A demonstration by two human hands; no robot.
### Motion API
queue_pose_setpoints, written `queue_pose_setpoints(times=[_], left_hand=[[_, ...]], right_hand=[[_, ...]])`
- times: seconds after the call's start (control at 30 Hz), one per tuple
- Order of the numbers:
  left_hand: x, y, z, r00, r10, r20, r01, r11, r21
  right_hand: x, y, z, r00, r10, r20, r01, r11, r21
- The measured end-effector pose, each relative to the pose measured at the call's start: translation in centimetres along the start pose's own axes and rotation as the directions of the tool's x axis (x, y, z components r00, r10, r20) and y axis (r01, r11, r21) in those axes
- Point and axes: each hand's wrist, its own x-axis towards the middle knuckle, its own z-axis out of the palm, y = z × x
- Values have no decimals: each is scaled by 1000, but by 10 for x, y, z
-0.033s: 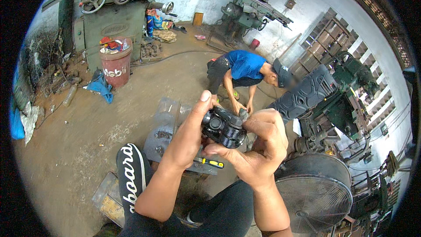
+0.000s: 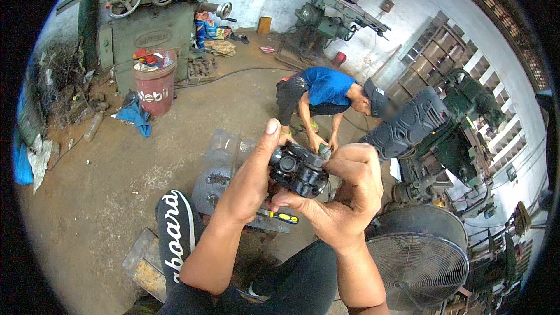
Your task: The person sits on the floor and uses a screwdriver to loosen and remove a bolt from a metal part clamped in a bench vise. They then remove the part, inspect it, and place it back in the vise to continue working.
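Held up in front of me is a black metal universal joint [image 2: 296, 170], with a round bearing cap facing me. My left hand [image 2: 249, 178] grips it from the left side, thumb pointing up along its edge. From the right, my right hand [image 2: 350, 195] closes on it with bent fingers above and the thumb below. The fingertips behind the joint are hidden. Below my hands, a screwdriver with a yellow and black handle [image 2: 284, 217] lies on a dark metal block [image 2: 210, 195].
A co-worker in a blue shirt [image 2: 326, 90] crouches just beyond my hands, holding a tool. A large drum fan [image 2: 408, 268] stands close at right. Green machines [image 2: 146, 35] line the back, with a red bucket [image 2: 156, 84] of rags at left.
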Motion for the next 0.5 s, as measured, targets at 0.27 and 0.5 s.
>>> queue_pose_setpoints(times=[0.27,0.5], left_hand=[[0,-4,-5,954,-185,237,142,972,186],[-1,-4,5,984,-56,170,17,975,221]], right_hand=[[-4,14,12,996,83,27,-87,954,286],[-8,-27,-51,984,-23,174,34,998,-56]])
